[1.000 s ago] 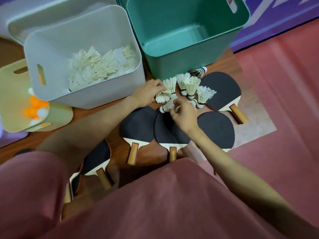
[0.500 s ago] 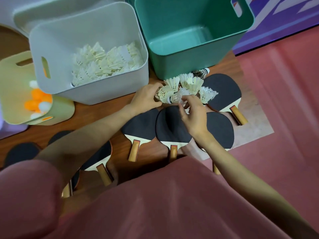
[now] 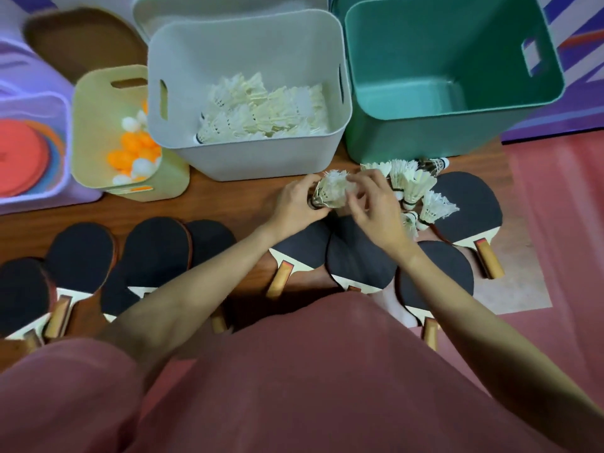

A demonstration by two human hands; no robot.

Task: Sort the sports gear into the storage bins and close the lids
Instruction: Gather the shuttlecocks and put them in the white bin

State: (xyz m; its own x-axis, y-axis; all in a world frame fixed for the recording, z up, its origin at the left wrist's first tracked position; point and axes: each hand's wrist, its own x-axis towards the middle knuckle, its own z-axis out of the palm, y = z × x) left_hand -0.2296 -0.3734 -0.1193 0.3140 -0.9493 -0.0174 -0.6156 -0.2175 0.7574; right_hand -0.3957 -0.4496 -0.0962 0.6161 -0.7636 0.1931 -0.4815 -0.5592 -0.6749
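Delicately, the fingers of the left hand (image 3: pixel 295 204) curl round the cork end of a small bunch of shuttlecocks (image 3: pixel 331 191), while the fingertips of the right hand (image 3: pixel 376 207) pinch at the feathered skirts from the right. The bunch sits between both hands, just near of the grey bin (image 3: pixel 261 158), which already holds a heap of shuttlecocks. More loose shuttlecocks (image 3: pixel 415 188) stand just right of the hands, in front of the empty green bin (image 3: pixel 408 138).

These look featherlight and easily crushed; the frayed skirts would bend under a hard squeeze, so the firm cork bases seem the safer hold.

Black table tennis paddles (image 3: pixel 153 250) lie across the near floor, and a yellow bin (image 3: pixel 94 132) at far left holds orange and white balls.
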